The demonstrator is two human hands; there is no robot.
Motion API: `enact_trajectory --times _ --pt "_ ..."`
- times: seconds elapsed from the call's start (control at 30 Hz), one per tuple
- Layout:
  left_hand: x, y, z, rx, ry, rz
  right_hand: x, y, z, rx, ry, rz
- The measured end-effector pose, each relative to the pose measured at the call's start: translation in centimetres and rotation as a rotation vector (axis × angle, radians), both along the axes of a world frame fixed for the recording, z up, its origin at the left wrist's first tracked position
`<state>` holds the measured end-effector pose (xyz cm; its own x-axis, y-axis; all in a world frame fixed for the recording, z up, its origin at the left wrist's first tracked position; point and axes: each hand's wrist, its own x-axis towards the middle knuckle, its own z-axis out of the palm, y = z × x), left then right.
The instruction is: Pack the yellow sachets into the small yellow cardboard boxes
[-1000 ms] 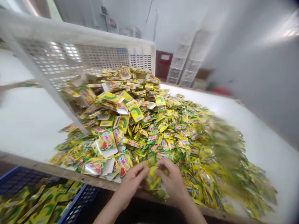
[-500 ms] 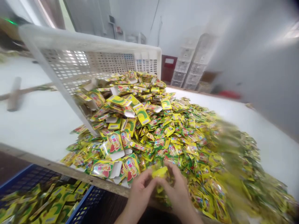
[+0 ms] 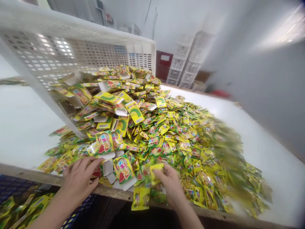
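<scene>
Left hand (image 3: 81, 175) has moved away from the right hand (image 3: 170, 184) to cover a carton (image 3: 98, 172) at the worktop (image 3: 114, 192) edge, grip indeterminate, white flap (image 3: 108, 167) facing the right hand, which pinches a sachet (image 3: 152, 178) above that edge.

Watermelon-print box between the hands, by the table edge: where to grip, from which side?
Probably pinch the box across its two long side edges, coming from above on the person's side. It lies printed face up, so its sides seem the natural pinch. Its white flap sticks out toward the table edge; better left alone, as it would likely bend.
</scene>
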<state>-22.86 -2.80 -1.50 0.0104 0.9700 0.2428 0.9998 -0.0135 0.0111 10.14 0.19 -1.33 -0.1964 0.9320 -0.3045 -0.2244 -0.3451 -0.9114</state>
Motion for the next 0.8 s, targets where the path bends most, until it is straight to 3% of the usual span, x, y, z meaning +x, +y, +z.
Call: enact_trajectory --times 0.13,0.23,0.33,0.5,0.57,0.67,0.8 --pt "-1.3 0.4 0.4 0.128 -0.061 0.012 0.3 -0.2 0.2 0.005 -0.04 -0.001" --pt "-1.0 -0.1 1.4 0.22 -0.23 0.121 0.2 -0.2 0.6 0.048 -0.105 -0.006" --pt "2.3 -1.0 2.3 0.197 -0.464 0.127 -0.3 0.0 2.2 0.147 -0.19 -0.045" --pt "11.4 -1.1 1.2 -0.021 -0.528 -0.205 -1.6 -0.1 5.3 0.495 -0.368 -0.214" --pt "14.1 -0.8 0.4 0.012 -0.538 -0.227 -2.0 -0.2 5.2 0.644 -0.456 -0.179" --pt "16.1 -0.3 -0.2 0.077 -0.542 -0.149 -2.1 -0.2 3.9 0.823 -0.618 -0.129" --pt "16.6 -0.1 -0.7 0.149 -0.471 -0.144 -1.2 0.3 3.3 0.771 -0.739 0.037"
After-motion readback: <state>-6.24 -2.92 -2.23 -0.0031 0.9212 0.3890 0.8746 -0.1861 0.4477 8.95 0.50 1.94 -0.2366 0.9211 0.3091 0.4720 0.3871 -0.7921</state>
